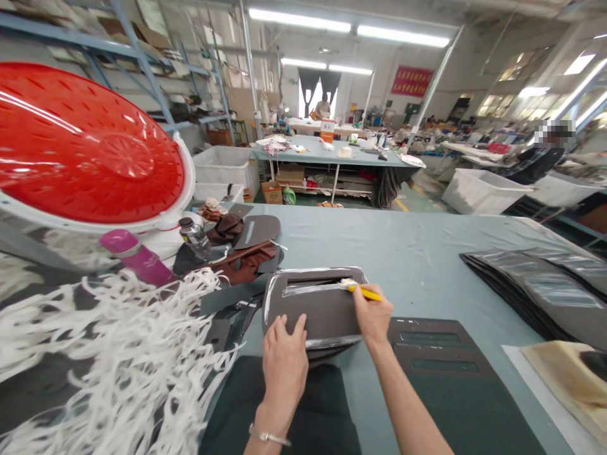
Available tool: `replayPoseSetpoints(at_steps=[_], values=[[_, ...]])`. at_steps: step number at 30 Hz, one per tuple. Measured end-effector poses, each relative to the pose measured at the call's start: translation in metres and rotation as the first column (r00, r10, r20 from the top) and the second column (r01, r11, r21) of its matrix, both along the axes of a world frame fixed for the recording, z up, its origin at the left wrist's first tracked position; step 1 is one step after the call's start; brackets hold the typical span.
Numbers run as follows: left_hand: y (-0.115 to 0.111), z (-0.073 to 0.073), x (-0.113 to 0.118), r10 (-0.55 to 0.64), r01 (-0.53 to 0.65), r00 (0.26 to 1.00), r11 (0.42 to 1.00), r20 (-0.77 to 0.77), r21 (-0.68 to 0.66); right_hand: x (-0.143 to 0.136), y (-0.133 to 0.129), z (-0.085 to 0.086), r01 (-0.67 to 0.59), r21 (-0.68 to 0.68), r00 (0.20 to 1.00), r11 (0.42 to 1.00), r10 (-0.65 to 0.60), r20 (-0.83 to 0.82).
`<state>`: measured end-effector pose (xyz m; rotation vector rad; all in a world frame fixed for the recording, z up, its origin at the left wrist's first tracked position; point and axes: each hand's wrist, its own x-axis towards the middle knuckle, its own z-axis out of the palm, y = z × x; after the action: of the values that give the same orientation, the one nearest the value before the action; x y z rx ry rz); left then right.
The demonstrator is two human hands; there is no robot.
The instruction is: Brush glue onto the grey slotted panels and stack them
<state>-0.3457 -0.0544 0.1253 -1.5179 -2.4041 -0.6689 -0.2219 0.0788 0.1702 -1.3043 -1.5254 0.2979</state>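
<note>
A dark grey rounded panel (327,313) with a long slot near its far edge lies before me on top of a stack of similar pieces. White glue-like smears run along its edges and beside the slot. My right hand (374,315) is closed around a yellow-handled brush (365,292), whose whitish tip touches the panel at the slot's right end. My left hand (285,351) rests on the panel's near left part, fingers spread and pressing flat. A dark sheet (284,411) lies under my left forearm.
White strips (142,354) heap at left, near a pink bottle (137,258), a clear bottle (194,237) and a red basin (95,145). At right lie a slotted dark panel (455,366), a stack of smeared panels (545,284) and a yellowish foam block (564,373). Two people are farther off.
</note>
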Motion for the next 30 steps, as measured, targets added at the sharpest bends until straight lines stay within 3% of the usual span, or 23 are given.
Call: replayPoseSetpoints(at_steps=[2,3,5,7,9,11,15,17,20,22,25,30], values=[[0.001,0.000,0.002,-0.005,0.005,1.000,1.000,-0.008,0.001,0.011,0.006,0.007,0.145,0.039,0.989,0.989,-0.146,0.013],[0.002,0.001,0.003,-0.004,0.004,1.000,1.000,-0.015,-0.004,0.003,0.005,0.009,0.109,0.059,0.994,0.992,-0.110,0.019],[0.003,0.001,0.004,0.000,-0.001,0.999,1.000,-0.033,-0.018,-0.032,-0.003,0.008,-0.142,0.086,0.989,0.986,0.138,0.044],[0.003,0.001,0.003,0.002,-0.004,0.999,0.999,-0.049,-0.035,-0.068,-0.007,0.003,-0.377,0.068,0.925,0.924,0.370,0.090],[0.002,0.001,0.001,-0.007,0.005,0.998,0.999,-0.056,-0.040,-0.079,-0.002,-0.002,-0.414,0.017,0.906,0.910,0.410,0.102],[0.002,0.001,-0.001,-0.017,0.016,0.999,0.999,-0.051,-0.032,-0.055,0.013,-0.005,-0.291,-0.010,0.953,0.957,0.291,0.082],[0.007,0.009,-0.001,0.000,-0.001,1.000,0.999,-0.016,-0.034,0.034,0.036,-0.001,0.022,0.040,0.999,0.999,-0.023,0.032],[0.016,0.016,0.004,0.023,-0.022,1.000,0.998,0.020,-0.052,0.064,0.036,-0.001,0.059,0.068,0.998,0.996,-0.059,-0.001],[0.039,0.024,0.018,-0.041,0.045,0.986,0.999,0.160,-0.020,0.080,0.027,-0.010,0.047,-0.004,0.999,0.999,-0.047,-0.014],[0.060,0.027,0.032,-0.181,0.163,0.926,0.983,0.332,0.081,0.082,0.019,-0.018,0.034,-0.097,0.999,0.995,-0.034,0.003],[0.097,0.029,0.056,-0.355,0.271,0.722,0.935,0.593,0.230,0.083,0.008,-0.024,-0.016,-0.164,0.999,0.986,0.011,-0.032],[0.144,0.028,0.083,-0.377,0.235,0.390,0.923,0.840,0.305,0.077,-0.009,-0.013,-0.178,-0.121,0.962,0.977,0.147,-0.229]])
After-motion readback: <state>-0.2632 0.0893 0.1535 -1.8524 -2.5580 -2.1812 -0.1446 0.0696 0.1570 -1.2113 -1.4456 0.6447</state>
